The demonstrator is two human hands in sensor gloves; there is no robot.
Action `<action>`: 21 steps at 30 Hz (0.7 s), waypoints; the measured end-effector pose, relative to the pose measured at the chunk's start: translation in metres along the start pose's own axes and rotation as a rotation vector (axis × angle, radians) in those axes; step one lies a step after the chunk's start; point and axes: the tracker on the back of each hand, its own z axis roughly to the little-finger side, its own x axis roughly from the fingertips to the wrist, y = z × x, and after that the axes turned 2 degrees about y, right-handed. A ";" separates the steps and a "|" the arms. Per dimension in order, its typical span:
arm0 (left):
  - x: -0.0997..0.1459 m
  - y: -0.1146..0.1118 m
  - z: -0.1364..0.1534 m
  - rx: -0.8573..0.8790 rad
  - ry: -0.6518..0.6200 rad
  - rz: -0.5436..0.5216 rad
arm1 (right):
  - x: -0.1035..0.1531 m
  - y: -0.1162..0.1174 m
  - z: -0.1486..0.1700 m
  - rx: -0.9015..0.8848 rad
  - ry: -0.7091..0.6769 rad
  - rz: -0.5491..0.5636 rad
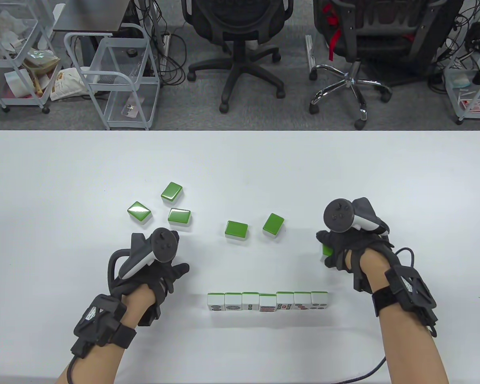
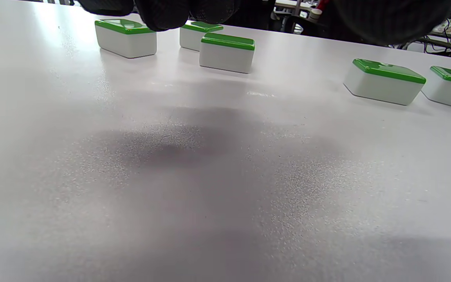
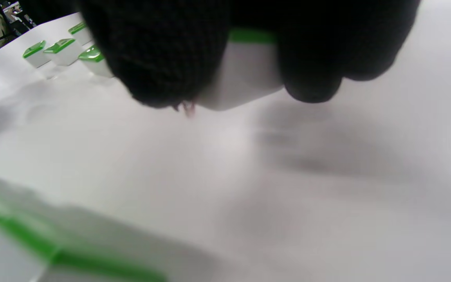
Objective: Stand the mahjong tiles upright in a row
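Observation:
Several mahjong tiles stand upright in a row (image 1: 268, 301) near the table's front, faces toward me. Several more lie green back up: three at the left (image 1: 179, 216), two in the middle (image 1: 236, 231). My right hand (image 1: 336, 252) grips a green-backed tile (image 1: 326, 250) above the table, right of and beyond the row's right end; in the right wrist view the tile (image 3: 245, 74) shows between the gloved fingers (image 3: 159, 58). My left hand (image 1: 172, 276) hovers empty, left of the row, fingers spread. In the left wrist view the flat tiles (image 2: 226, 52) lie ahead.
The white table (image 1: 64, 180) stretches wide on all sides of the tiles. Beyond its far edge stand office chairs (image 1: 240, 44) and wire carts (image 1: 116, 76). The row's blurred green edge (image 3: 65, 250) fills the lower left of the right wrist view.

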 end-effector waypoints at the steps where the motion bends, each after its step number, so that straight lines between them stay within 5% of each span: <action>1: 0.000 0.000 0.000 0.001 -0.001 0.000 | 0.006 0.006 0.001 0.004 0.002 -0.038; 10: 0.001 -0.001 0.002 -0.004 0.016 0.004 | 0.022 0.046 0.000 -0.023 0.024 -0.301; 21: 0.001 -0.001 0.004 -0.004 0.022 0.009 | 0.019 0.048 0.015 -0.214 -0.042 -0.267</action>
